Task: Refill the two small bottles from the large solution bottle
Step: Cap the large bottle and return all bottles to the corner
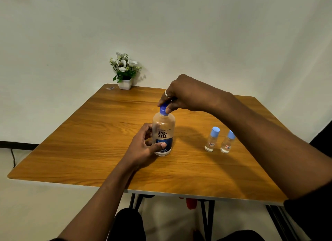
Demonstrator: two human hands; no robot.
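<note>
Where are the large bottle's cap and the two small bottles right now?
large bottle cap (163, 111): head view, its blue side.
left small bottle (211, 142): head view, clear body.
right small bottle (226, 145): head view, clear body.

The big bottle (163, 132) stands in the middle of the table (80, 141), your left hand (142, 147) gripping its left side, your right hand (183, 95) pinching the cap (163, 110) on top. Well to its right a small bottle (211, 141) stands with a second small bottle (227, 143) just right of it. A plant (124, 69) sits at the far left corner.

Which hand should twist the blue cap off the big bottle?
Probably the right hand: its fingers pinch the cap from above, while the left hand grips the big bottle, steadying it.
</note>
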